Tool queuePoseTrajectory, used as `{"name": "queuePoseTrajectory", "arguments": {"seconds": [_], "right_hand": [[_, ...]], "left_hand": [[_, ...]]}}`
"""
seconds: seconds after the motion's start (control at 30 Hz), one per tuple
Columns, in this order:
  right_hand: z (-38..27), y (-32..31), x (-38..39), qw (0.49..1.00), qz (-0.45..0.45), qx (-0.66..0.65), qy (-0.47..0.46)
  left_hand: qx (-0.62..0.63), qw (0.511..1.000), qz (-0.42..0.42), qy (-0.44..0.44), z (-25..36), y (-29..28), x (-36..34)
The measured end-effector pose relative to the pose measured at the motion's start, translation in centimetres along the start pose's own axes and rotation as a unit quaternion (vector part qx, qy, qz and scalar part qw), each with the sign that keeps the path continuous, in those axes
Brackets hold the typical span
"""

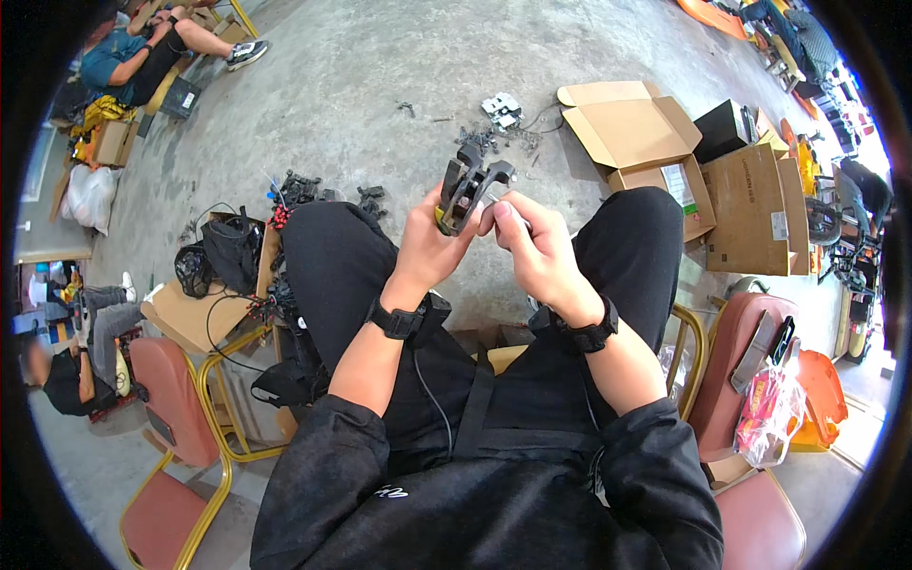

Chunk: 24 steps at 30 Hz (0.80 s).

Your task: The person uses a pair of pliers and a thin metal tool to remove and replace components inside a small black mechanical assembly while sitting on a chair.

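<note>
Your left hand (427, 245) grips chunky black part (458, 195), right hand (543, 251) pinches its side. Cardboard box (632, 122), black bits (302, 189) on rough floor (342, 114).

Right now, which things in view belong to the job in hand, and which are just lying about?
In hand:
- black part, held in the left hand
- right hand, fingers close against it

Apparently lying about:
- open cardboard box
- white bag
- whitish part on the floor, though its link is unclear

Looks like a workshop, judging by a bare grey concrete floor (332, 114), small black parts (302, 188) scattered there, and an opened brown cardboard box (638, 123).
</note>
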State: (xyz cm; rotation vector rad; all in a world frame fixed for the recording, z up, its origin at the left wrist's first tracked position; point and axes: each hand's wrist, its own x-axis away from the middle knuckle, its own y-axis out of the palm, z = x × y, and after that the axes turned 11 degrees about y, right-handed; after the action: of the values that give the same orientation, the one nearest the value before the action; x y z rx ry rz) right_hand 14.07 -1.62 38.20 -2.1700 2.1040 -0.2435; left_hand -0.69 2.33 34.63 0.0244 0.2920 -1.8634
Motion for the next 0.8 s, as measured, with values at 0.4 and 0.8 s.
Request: {"name": "queuePoseTrajectory", "arguments": {"seconds": [0.4, 0.8], "right_hand": [[0.7, -0.3, -0.3, 0.932, -0.153, -0.305, 0.124], [0.3, -1.0, -0.7, 0.805, -0.244, -0.480, 0.250]], "left_hand": [[-0.113, 0.987, 0.050, 0.106, -0.1, 0.3, 0.0], [-0.142, 0.975, 0.047, 0.166, -0.5, 0.0, -0.1]]}}
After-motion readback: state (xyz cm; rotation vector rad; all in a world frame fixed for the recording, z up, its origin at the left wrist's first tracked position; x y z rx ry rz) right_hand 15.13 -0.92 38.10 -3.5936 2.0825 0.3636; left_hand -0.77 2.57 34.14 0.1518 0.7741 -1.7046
